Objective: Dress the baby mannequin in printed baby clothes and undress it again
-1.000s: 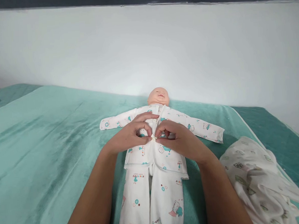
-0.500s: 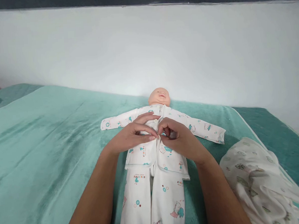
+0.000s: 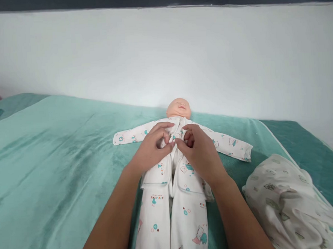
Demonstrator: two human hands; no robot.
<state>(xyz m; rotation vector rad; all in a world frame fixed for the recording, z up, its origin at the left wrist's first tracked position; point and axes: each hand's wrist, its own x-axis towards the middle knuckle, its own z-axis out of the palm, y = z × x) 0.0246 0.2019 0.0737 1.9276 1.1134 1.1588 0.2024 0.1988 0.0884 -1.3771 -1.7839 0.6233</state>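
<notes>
A baby doll [image 3: 178, 108] lies on its back, head toward the wall. It is dressed in a white printed baby shirt [image 3: 155, 176] and matching trousers [image 3: 187, 217]. My left hand [image 3: 153, 146] rests on the shirt's chest, its thumb and fingers apart at the front opening. Across from it, my right hand [image 3: 200, 148] has its thumb and forefinger apart over the other front edge, with the remaining fingers curled. Below my hands the shirt's two front edges lie parted. Whatever fastening lies under my fingertips is too small to make out.
A crumpled white cloth with a leaf print [image 3: 287, 203] lies to the right of the doll. Everything rests on a light green plush cover [image 3: 58, 165], with a darker green strip [image 3: 305, 142] at the right. A white wall [image 3: 162, 53] rises behind.
Both hands have shifted slightly up the shirt, and their fingertips have spread from a close pinch at the front edge. Below them the front edges have come further apart.
</notes>
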